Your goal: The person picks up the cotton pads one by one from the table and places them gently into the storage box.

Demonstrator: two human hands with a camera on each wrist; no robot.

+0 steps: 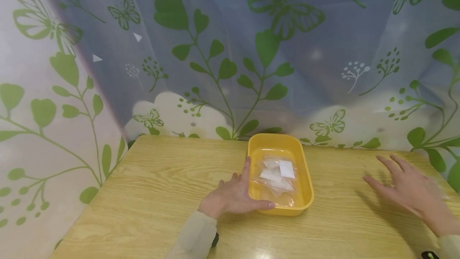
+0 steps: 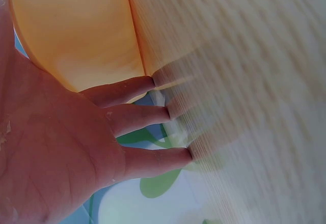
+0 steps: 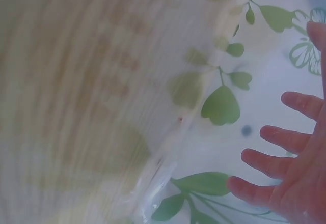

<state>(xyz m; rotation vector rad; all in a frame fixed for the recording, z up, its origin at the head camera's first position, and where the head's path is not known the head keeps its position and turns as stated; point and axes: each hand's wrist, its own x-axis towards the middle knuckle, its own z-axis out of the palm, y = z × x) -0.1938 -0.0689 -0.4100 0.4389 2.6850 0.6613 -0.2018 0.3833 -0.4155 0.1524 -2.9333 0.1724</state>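
A yellow plastic tray (image 1: 308,195) sits on the wooden table, with several clear plastic packets (image 1: 276,177) holding white pieces inside. My left hand (image 1: 235,196) is at the tray's near left corner, its thumb by the front rim and its index finger along the left side. In the left wrist view the other fingers (image 2: 153,163) of this hand are straight, their tips at the tabletop beside the tray's wall (image 2: 76,25). To the right of the tray, my right hand (image 1: 413,189) hovers above the table with fingers spread and nothing in it.
Behind the table (image 1: 172,171) hangs a blue and white cloth (image 1: 223,31) printed with green leaves and butterflies, and another panel (image 1: 32,139) stands on the left. Some clear plastic (image 3: 155,193) lies near the table's right edge, partly behind the right hand in the head view.
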